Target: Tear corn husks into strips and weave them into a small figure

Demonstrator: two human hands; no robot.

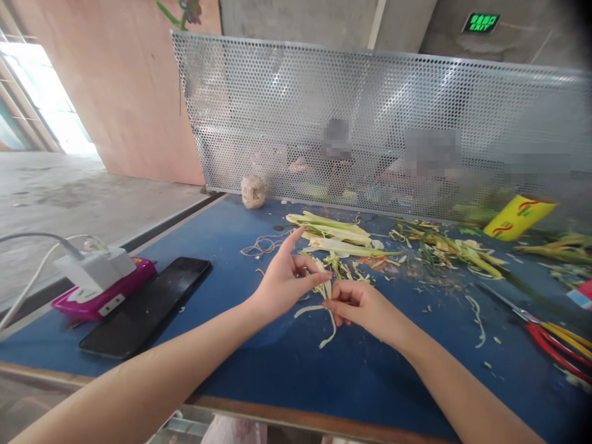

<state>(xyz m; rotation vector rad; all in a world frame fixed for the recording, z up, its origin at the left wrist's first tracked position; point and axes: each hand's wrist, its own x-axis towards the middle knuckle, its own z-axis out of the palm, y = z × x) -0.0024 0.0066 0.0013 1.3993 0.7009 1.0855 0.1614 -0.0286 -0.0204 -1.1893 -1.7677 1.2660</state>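
My left hand (284, 277) is over the middle of the blue table (259, 370), its index finger stretched forward. Its thumb and other fingers pinch the upper part of a pale green plant strip (328, 290), which looks like husk or leaf. Close beside it, the thumb and fingers of my right hand (365, 305) are closed on the lower part of the same strip. Thin ends dangle below the fingertips, one to the left and one downward. Just beyond my hands lies a pile of long pale green plant pieces (342, 229), with small shreds in front of it.
Left of my arm are a black phone (148, 308) and a magenta power strip (104, 295) with white chargers. Red-handled scissors (550, 345) lie right. Tangled string (261, 245), a yellow roll (520, 219) and more plant scraps (456, 250) lie before a perforated metal panel (296, 92).
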